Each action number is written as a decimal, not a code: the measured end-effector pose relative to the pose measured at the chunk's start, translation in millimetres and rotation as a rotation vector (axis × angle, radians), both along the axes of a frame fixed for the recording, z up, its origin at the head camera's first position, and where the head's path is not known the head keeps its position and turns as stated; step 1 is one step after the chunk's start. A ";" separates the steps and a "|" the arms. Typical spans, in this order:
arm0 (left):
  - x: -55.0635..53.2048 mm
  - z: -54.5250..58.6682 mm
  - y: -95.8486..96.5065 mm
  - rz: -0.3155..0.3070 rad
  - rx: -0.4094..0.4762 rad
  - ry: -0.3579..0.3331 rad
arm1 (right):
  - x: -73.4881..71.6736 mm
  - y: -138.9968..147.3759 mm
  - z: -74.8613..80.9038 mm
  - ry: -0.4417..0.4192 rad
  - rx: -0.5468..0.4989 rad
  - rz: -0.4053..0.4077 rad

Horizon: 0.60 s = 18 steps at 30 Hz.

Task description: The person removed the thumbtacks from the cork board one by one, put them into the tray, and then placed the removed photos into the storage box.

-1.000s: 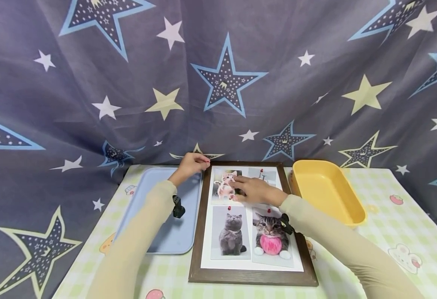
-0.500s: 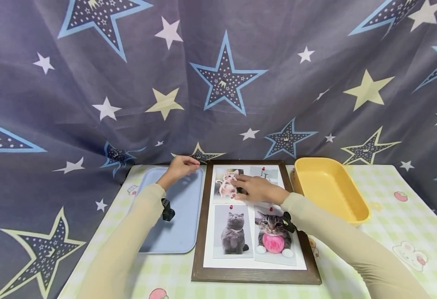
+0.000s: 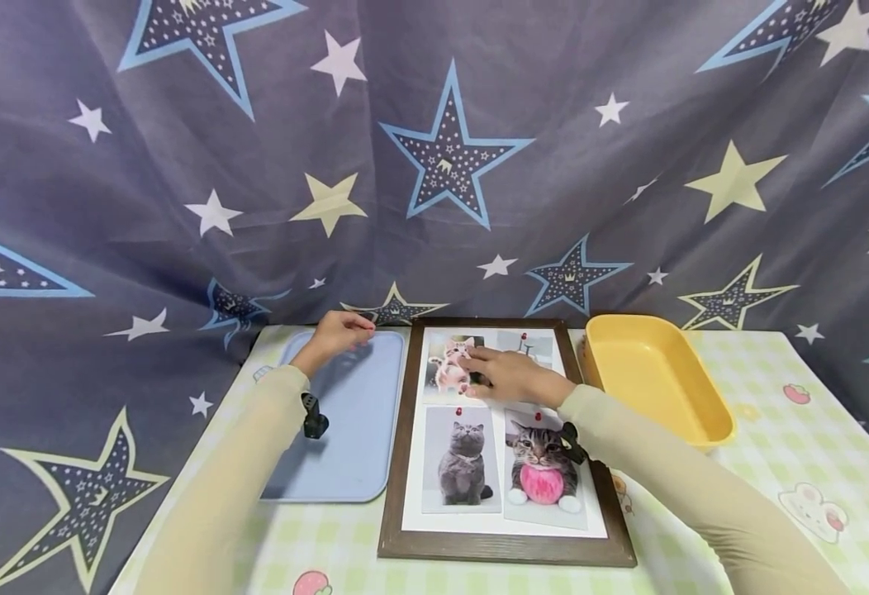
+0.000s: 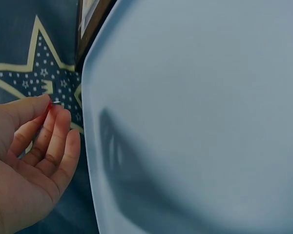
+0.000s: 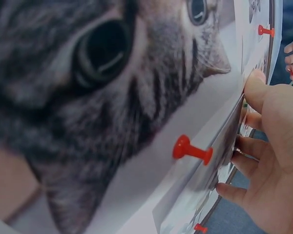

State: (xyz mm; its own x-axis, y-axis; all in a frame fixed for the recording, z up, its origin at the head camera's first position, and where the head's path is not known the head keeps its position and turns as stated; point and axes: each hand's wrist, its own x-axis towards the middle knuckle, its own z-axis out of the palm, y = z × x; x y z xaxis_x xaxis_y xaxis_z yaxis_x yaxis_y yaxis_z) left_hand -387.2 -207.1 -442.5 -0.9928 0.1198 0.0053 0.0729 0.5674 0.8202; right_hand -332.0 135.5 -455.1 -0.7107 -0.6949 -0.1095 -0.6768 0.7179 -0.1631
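Thumb and forefinger of my left hand pinch a red push pin, its metal tip showing in the left wrist view. That hand is above the back of a blue tray. My right hand rests on a kitten photo at the upper left of a brown-framed board, fingers spread and fairly straight. It partly covers the upper-right photo. Below, a grey cat photo and a tabby cat photo each carry a pin at the top, such as the red push pin.
A yellow basin stands right of the board. Beneath everything lies a green-checked tablecloth with cartoon prints. A dark star-patterned curtain hangs directly behind the table.
My left hand has moved left, from the board's upper-left corner to over the back of the blue tray, with the push pin still pinched. The right hand stays on the photo.
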 end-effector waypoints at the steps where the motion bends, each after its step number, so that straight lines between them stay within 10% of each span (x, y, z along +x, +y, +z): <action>1: 0.3 -1.4 -2.1 0.002 -0.003 -0.004 | 0.8 0.4 -0.7 0.002 -0.001 0.001; 18: 7.9 -5.6 -34.4 0.100 -0.070 -0.127 | -0.6 0.0 -2.9 0.011 -0.009 -0.010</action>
State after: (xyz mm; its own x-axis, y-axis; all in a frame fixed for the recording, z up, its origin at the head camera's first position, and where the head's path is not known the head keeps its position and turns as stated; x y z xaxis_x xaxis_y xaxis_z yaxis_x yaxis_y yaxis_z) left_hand -379.3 -241.5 -448.2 -0.9919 0.0161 -0.1258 -0.0886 0.6225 0.7776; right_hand -332.6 135.4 -458.0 -0.7190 -0.6885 -0.0955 -0.6710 0.7233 -0.1628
